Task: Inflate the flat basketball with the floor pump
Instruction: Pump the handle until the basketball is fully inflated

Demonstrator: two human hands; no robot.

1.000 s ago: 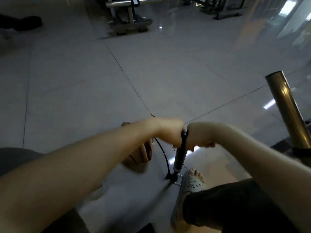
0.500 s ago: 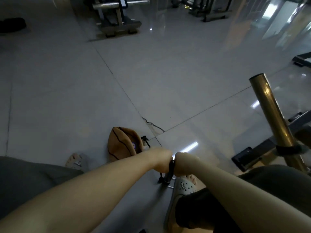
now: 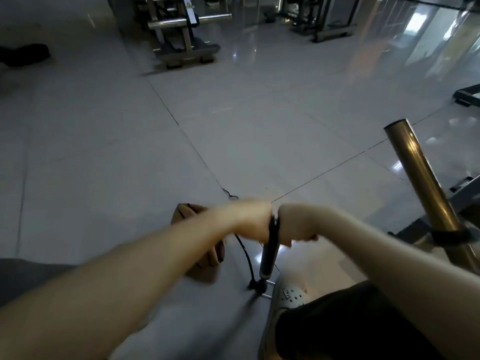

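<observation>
Gripping the top of the slim dark metal floor pump [image 3: 270, 255], left hand [image 3: 255, 222] and right hand [image 3: 293, 224] clamp side by side on a likely stiff, light tool, while the soft, crumpled orange-brown basketball [image 3: 189, 213] lies on the grey tiled floor [image 3: 104, 165] just left.

a glossy grey tiled floor [image 3: 104, 152] spreads out on all sides. off to the right of the right hand [image 3: 293, 224] a brass-coloured tube [image 3: 420, 178] leans up, with a black strap [image 3: 450, 235] round its lower part. below that hand sits a pale perforated clog [image 3: 289, 294]. far beyond the left hand [image 3: 253, 222] stands a steel gym frame [image 3: 181, 32], and well off to its left a dark shape [image 3: 23, 54] lies on the floor.
</observation>
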